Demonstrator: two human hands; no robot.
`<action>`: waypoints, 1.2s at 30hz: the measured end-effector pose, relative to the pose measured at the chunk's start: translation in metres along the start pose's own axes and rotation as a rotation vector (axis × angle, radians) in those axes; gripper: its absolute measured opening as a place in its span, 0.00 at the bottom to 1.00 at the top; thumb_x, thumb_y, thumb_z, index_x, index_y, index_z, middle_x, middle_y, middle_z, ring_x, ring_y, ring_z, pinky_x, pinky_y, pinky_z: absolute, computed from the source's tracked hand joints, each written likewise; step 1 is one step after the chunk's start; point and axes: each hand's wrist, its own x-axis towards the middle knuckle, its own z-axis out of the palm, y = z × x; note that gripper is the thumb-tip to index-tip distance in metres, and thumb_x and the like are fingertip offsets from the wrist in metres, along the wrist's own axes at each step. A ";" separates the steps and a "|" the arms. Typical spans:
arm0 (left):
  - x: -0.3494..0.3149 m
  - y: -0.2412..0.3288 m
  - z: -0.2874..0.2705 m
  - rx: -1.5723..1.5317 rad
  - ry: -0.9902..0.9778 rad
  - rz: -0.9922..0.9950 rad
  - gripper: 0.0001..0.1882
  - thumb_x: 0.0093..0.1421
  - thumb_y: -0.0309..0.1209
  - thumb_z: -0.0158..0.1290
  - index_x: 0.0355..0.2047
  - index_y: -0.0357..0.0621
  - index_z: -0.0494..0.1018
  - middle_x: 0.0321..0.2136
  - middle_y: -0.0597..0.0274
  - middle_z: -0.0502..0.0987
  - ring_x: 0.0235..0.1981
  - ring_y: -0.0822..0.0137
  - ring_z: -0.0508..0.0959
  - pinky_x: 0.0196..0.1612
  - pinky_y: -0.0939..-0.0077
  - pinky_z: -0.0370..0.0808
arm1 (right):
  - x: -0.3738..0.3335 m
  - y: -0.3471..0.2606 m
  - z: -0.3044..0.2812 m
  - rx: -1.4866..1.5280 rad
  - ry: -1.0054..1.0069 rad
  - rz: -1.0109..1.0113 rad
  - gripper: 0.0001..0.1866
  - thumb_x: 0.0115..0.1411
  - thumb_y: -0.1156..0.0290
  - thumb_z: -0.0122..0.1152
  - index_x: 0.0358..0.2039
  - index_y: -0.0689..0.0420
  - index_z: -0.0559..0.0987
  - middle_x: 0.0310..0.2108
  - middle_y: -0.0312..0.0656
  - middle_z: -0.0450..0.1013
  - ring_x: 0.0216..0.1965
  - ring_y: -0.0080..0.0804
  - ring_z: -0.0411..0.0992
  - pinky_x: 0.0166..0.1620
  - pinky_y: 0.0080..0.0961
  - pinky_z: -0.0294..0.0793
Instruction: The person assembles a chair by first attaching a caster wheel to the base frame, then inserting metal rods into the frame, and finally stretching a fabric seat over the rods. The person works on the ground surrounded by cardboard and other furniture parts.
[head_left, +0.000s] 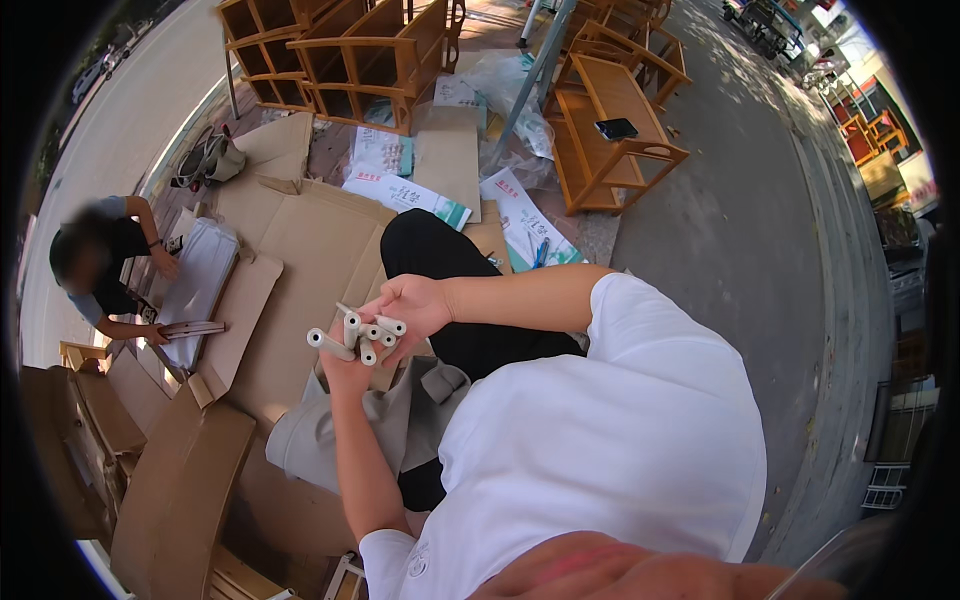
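Note:
A bunch of short cream-white tubes (362,334), several in number, is gathered between my two hands in front of my lap. Each visible end has a dark round hole. My left hand (347,373) is closed around the lower left of the bunch, one longer tube jutting out above it. From the right, my right hand (418,304) curls against the same tubes, its fingers partly hidden behind them. A grey cloth (395,420) lies over my lap beneath the left forearm.
Flattened cardboard (300,235) covers the ground ahead. To the left, another person (105,250) handles pale slats (192,328) beside a wrapped panel (200,270). Wooden racks (365,65) stand ahead; a wooden cart (605,130) carries a phone (616,129). Printed bags (525,215) lie nearby.

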 end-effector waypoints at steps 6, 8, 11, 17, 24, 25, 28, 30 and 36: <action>-0.001 0.014 0.005 0.201 -0.095 0.188 0.20 0.44 0.21 0.65 0.41 0.41 0.80 0.42 0.59 0.77 0.41 0.63 0.78 0.44 0.70 0.75 | 0.049 0.013 -0.055 0.153 0.420 0.158 0.17 0.69 0.49 0.52 0.36 0.49 0.78 0.32 0.34 0.79 0.22 0.32 0.76 0.24 0.36 0.75; -0.003 0.001 0.004 0.213 -0.060 0.127 0.21 0.43 0.20 0.65 0.41 0.42 0.80 0.42 0.60 0.75 0.42 0.62 0.77 0.44 0.70 0.75 | 0.051 0.016 -0.046 0.015 0.531 0.108 0.16 0.68 0.50 0.55 0.37 0.49 0.79 0.33 0.35 0.79 0.21 0.31 0.76 0.21 0.31 0.74; -0.003 0.007 0.007 0.205 -0.167 0.193 0.23 0.40 0.18 0.65 0.41 0.44 0.81 0.40 0.61 0.73 0.43 0.60 0.76 0.44 0.69 0.74 | 0.054 0.022 -0.057 0.203 0.465 0.110 0.10 0.65 0.58 0.61 0.32 0.50 0.80 0.30 0.34 0.80 0.22 0.26 0.76 0.26 0.27 0.79; -0.014 0.026 0.013 0.214 -0.185 0.154 0.25 0.38 0.19 0.69 0.40 0.43 0.82 0.42 0.60 0.73 0.38 0.61 0.78 0.42 0.67 0.76 | 0.040 0.028 -0.059 -0.051 0.437 -0.018 0.10 0.64 0.70 0.60 0.46 0.49 0.76 0.33 0.36 0.78 0.38 0.30 0.80 0.39 0.39 0.84; -0.016 0.024 -0.006 0.284 -0.196 0.335 0.15 0.51 0.18 0.63 0.40 0.44 0.83 0.37 0.61 0.74 0.32 0.65 0.78 0.36 0.71 0.76 | 0.011 0.033 -0.037 -0.094 0.686 -0.154 0.28 0.60 0.83 0.55 0.60 0.48 0.64 0.31 0.44 0.74 0.27 0.35 0.78 0.30 0.33 0.82; -0.015 0.021 -0.011 0.222 -0.123 0.344 0.10 0.53 0.21 0.62 0.38 0.43 0.82 0.35 0.61 0.74 0.31 0.66 0.77 0.34 0.72 0.75 | -0.003 0.028 -0.024 -0.064 0.696 -0.184 0.29 0.59 0.85 0.53 0.60 0.48 0.64 0.27 0.42 0.71 0.23 0.30 0.74 0.26 0.27 0.78; -0.007 0.017 -0.028 0.254 0.069 0.498 0.05 0.61 0.27 0.60 0.34 0.38 0.79 0.30 0.62 0.74 0.26 0.71 0.74 0.28 0.76 0.70 | -0.067 0.020 0.007 -0.208 0.706 -0.253 0.34 0.59 0.85 0.54 0.64 0.47 0.61 0.32 0.43 0.70 0.24 0.27 0.73 0.26 0.25 0.78; -0.009 -0.003 -0.041 0.072 0.183 0.352 0.07 0.65 0.30 0.57 0.36 0.37 0.76 0.28 0.64 0.73 0.23 0.74 0.70 0.26 0.78 0.66 | -0.111 0.032 0.047 -0.446 0.744 -0.227 0.40 0.58 0.85 0.54 0.69 0.45 0.56 0.35 0.44 0.69 0.25 0.26 0.73 0.28 0.25 0.79; 0.006 -0.017 -0.046 -0.051 0.379 0.153 0.09 0.68 0.33 0.54 0.40 0.38 0.75 0.22 0.68 0.68 0.21 0.76 0.65 0.26 0.80 0.64 | -0.219 0.096 0.121 -0.716 0.868 -0.367 0.59 0.49 0.85 0.55 0.75 0.41 0.34 0.35 0.44 0.67 0.24 0.27 0.70 0.27 0.26 0.74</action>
